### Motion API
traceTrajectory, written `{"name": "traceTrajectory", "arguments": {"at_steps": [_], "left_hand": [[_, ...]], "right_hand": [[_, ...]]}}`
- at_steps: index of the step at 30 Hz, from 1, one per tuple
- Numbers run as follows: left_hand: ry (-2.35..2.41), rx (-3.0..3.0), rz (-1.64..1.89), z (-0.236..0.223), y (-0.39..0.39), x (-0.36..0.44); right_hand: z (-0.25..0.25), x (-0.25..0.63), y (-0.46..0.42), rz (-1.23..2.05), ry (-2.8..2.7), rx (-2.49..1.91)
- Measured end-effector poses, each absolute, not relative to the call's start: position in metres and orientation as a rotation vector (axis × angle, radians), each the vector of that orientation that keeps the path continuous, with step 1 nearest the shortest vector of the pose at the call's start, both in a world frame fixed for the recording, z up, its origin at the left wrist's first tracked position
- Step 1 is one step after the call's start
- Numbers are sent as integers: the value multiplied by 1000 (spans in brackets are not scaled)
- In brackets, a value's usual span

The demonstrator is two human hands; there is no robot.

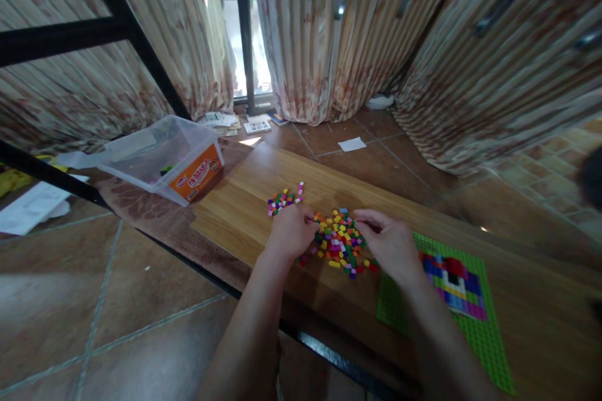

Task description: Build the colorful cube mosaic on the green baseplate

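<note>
A heap of tiny coloured bricks (339, 239) lies on the wooden table (244, 200). My left hand (290, 230) rests at the heap's left side with its fingers curled inward, pinching at bricks I cannot make out. My right hand (388, 243) hovers over the heap's right side, fingers bent and drawn together over the bricks. A smaller cluster of bricks (285, 198) lies just beyond my left hand. Right of my right hand lies a green baseplate (484, 332) bearing a partly built coloured mosaic (454, 282).
A clear plastic tub (160, 156) with an orange label stands at the table's far left corner on a brown patterned cloth. Papers lie on the tiled floor by the curtains. A black metal frame crosses the left side.
</note>
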State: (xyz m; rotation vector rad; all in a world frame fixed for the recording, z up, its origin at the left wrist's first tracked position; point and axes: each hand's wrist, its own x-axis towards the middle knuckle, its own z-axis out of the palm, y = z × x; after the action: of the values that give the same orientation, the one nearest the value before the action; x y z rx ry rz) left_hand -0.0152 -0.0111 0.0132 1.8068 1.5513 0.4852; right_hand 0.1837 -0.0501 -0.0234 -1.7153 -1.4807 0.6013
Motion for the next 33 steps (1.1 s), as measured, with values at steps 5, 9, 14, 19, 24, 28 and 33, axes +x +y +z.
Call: {"name": "traceTrajectory", "arguments": {"at_steps": [5, 9, 14, 19, 24, 28, 33], "left_hand": [[1611, 1890, 403, 18, -8, -19], [1621, 1920, 367, 21, -9, -20], [1580, 1928, 410, 20, -9, -21], [1581, 1906, 417, 19, -8, -24], [1621, 1916, 438, 20, -7, -29], [1693, 1861, 562, 20, -4, -41], [1970, 1620, 812, 7, 13, -60]], "right_hand": [[-21, 191, -57, 476, -1574, -1945], [-24, 175, -56, 580, -1638, -1917], [-24, 164, -55, 649, -1662, -1758], [-24, 168, -53, 634, -1731, -1732], [-25, 162, -50, 633, -1850, -1660], [-27, 165, -51, 540, -1859, -1624], [-29, 177, -42, 389, -1669, -1673]]}}
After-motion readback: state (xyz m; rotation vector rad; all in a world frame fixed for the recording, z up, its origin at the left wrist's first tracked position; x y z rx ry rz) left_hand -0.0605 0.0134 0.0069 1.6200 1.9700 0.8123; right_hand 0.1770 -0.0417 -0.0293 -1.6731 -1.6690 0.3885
